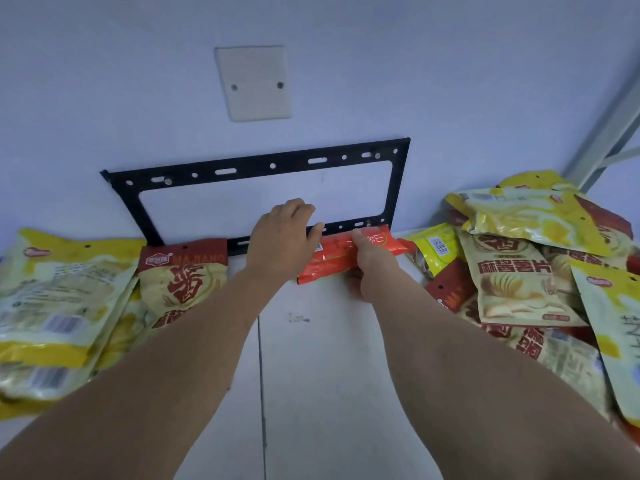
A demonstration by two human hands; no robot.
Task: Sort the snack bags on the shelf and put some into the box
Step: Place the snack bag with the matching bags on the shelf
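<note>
An orange-red snack bag (341,258) lies at the back of the white shelf (311,358), against the wall. My right hand (372,268) grips its right part, thumb on top. My left hand (282,237) holds its left end, fingers curled over the top. Yellow and cream snack bags (59,299) are stacked at the left, with a red-topped bag (183,278) beside them. A jumbled heap of yellow and red snack bags (530,271) fills the right side. No box is in view.
A black metal bracket frame (263,168) is screwed to the pale wall behind the shelf. A blank wall plate (254,83) sits above it. A grey shelf upright (609,123) rises at the right.
</note>
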